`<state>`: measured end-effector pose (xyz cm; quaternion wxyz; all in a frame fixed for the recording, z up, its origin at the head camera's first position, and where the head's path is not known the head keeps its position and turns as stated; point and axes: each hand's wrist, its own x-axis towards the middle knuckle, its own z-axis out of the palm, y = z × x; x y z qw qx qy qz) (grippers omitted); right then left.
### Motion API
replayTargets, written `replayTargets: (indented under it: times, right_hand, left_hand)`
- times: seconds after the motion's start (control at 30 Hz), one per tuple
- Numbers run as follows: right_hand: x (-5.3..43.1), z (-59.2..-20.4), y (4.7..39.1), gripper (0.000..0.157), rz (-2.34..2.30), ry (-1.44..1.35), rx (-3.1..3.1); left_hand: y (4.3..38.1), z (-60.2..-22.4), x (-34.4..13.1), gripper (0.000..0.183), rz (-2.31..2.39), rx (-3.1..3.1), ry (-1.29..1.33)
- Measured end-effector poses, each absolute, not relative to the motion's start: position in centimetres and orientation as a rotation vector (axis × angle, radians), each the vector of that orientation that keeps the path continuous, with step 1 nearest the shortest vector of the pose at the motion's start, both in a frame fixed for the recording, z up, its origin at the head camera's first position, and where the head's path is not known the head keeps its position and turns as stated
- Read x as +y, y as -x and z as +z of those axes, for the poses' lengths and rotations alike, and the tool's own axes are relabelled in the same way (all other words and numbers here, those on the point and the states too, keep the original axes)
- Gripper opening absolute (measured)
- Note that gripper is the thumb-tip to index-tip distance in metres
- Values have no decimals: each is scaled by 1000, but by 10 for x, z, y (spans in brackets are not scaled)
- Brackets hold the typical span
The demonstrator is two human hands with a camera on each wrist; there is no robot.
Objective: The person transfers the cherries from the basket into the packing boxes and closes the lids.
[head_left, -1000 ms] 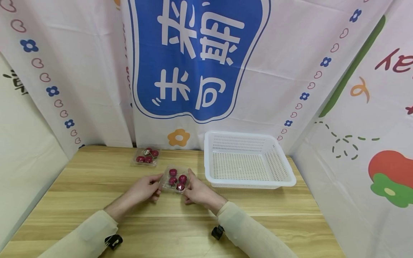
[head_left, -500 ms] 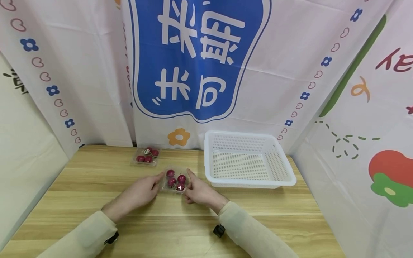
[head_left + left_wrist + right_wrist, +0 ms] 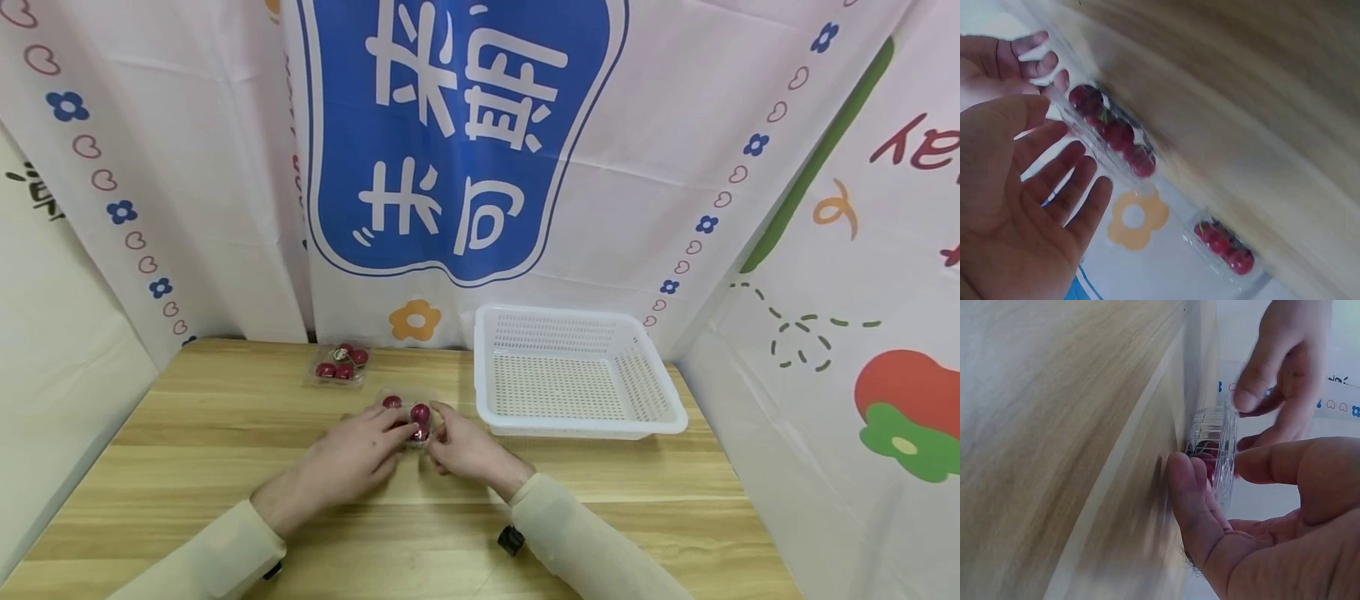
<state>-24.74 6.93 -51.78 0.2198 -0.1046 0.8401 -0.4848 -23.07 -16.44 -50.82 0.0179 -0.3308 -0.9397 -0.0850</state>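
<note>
A clear plastic box [image 3: 408, 394] of dark red cherries [image 3: 420, 412] sits near the middle of the wooden table. My left hand [image 3: 348, 454] reaches over its left and front part, covering some of the fruit. In the left wrist view the left hand's fingers [image 3: 1088, 212] are spread and fairly straight beside the lid. At the right side, my right hand [image 3: 465, 442] pinches the box's edge; the right wrist view shows thumb and fingers on either side of the clear wall [image 3: 1210, 422]. A second box [image 3: 337, 364] of cherries lies at the back left.
A white perforated basket [image 3: 581, 428] stands at the back right of the table [image 3: 420, 533]. Behind it hangs a printed cloth [image 3: 637, 150], and more cloth closes off both sides.
The left hand has left the box's left side and come over its top, hiding part of the cherries. The box shifted slightly left. The right hand stays at its edge.
</note>
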Motion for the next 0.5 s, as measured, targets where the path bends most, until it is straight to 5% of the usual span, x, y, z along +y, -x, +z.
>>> replayTargets:
  times: [0.5]
  right_hand:
    - [68, -495, 240, 71, -1155, 457, 2511]
  left_hand:
    - [245, -508, -161, 46, -264, -2900, 928]
